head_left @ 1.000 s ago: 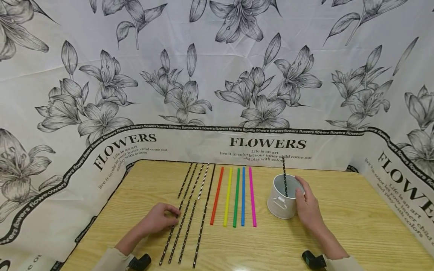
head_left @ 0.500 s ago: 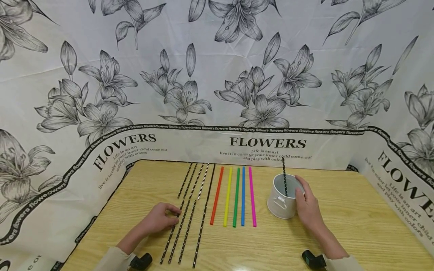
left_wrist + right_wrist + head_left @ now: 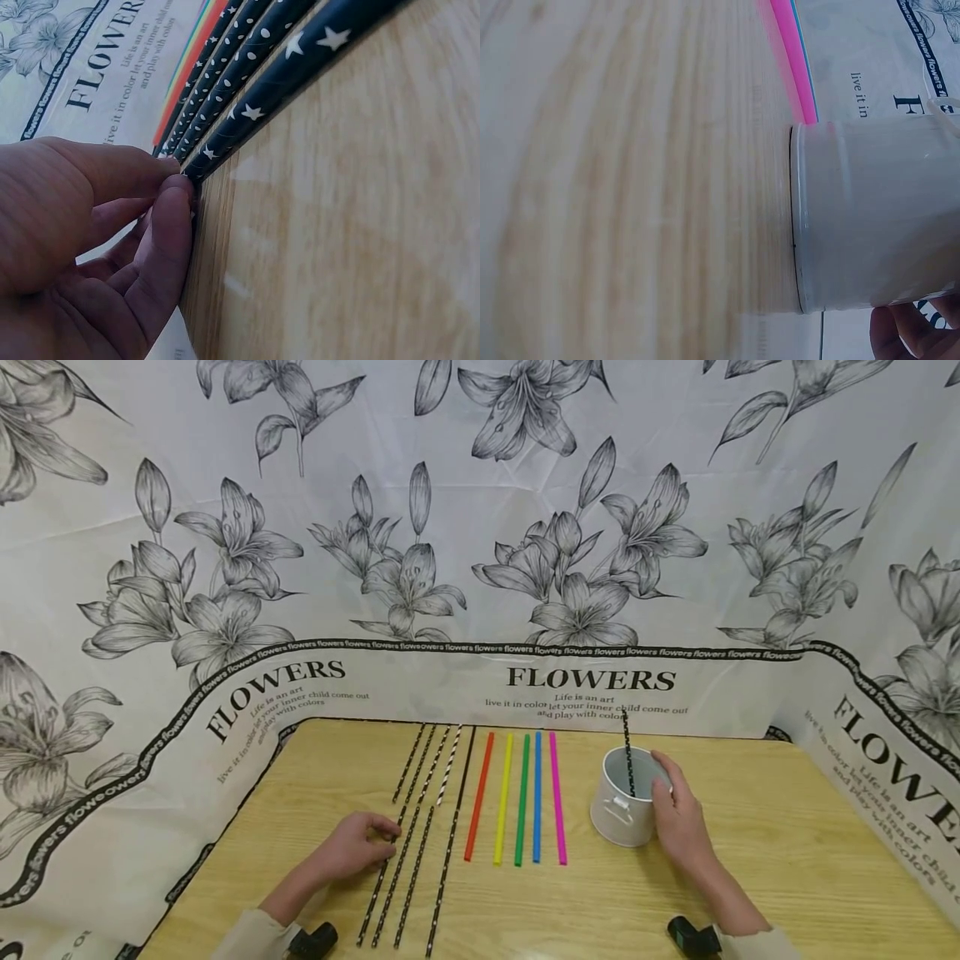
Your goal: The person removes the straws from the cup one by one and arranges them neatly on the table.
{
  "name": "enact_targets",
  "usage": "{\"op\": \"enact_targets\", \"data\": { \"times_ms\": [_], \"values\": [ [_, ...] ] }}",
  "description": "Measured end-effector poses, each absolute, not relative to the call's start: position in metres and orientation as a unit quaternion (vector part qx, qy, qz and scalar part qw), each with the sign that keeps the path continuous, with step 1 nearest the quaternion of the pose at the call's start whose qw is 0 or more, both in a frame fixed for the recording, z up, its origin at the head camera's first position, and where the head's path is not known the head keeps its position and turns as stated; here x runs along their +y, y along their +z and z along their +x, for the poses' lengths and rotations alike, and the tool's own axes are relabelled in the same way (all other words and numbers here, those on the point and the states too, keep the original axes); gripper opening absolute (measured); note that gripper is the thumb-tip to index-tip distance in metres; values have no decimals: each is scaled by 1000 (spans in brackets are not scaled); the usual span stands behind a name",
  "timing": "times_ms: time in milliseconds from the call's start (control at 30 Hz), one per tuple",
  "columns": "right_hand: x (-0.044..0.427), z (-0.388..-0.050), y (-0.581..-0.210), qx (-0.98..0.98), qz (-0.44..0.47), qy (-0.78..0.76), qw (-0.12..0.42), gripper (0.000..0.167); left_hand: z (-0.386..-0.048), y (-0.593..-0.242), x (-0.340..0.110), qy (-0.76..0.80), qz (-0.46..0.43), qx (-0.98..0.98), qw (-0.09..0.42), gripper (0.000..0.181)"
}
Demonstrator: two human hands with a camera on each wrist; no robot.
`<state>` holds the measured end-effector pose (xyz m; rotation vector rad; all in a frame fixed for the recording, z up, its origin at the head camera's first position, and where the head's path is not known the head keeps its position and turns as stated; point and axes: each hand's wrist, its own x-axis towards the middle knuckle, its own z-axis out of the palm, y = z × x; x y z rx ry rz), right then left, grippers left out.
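Observation:
My left hand (image 3: pixel 354 850) pinches the leftmost black paper straw (image 3: pixel 251 112), which has white stars, between thumb and fingertips. The straw's near end lies close to the table surface; whether it is lifted cannot be told. Just right of it lie black straws with white dots (image 3: pixel 232 75). My right hand (image 3: pixel 684 822) holds a small white metal bucket (image 3: pixel 618 822) by its right side, thumb at the rim. The bucket stands upright with its small handle facing front. One black patterned straw (image 3: pixel 628 752) leans inside it. In the right wrist view, fingertips (image 3: pixel 911 330) show under the bucket's wall.
Red (image 3: pixel 480 797), yellow (image 3: pixel 503 797), green (image 3: pixel 522 802), blue (image 3: pixel 537 797) and pink (image 3: pixel 558 797) straws lie in a row on the wooden table (image 3: pixel 600 902). Farther back left lie more dark straws and a black-and-white striped one (image 3: pixel 448 766). A flower-printed cloth (image 3: pixel 420 681) hangs behind.
The head view has tilted slightly. The pinched straw's near end has shifted a touch to the right, nearer its neighbour. The bucket and right hand look unchanged.

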<state>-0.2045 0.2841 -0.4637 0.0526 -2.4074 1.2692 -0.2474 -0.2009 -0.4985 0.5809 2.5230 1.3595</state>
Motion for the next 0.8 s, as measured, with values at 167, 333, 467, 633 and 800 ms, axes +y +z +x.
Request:
{"op": "enact_targets", "data": {
  "times_ms": [167,333,467,633,800],
  "values": [
    [284,-205,-463,-865,15,457,208,50,-250,-497,-200,464,205,855,109,24],
    [284,-204,-463,-865,16,456,210,50,-250,-496,-200,463,205,855,112,23],
    [284,-203,-462,-865,17,457,208,50,-249,-495,-199,462,200,856,116,23],
    [284,-203,-462,-865,18,457,205,50,-247,-491,-199,459,200,860,103,23],
    [283,-203,-462,-863,21,461,207,50,-249,-477,-196,458,212,860,71,21]
  ]
}}
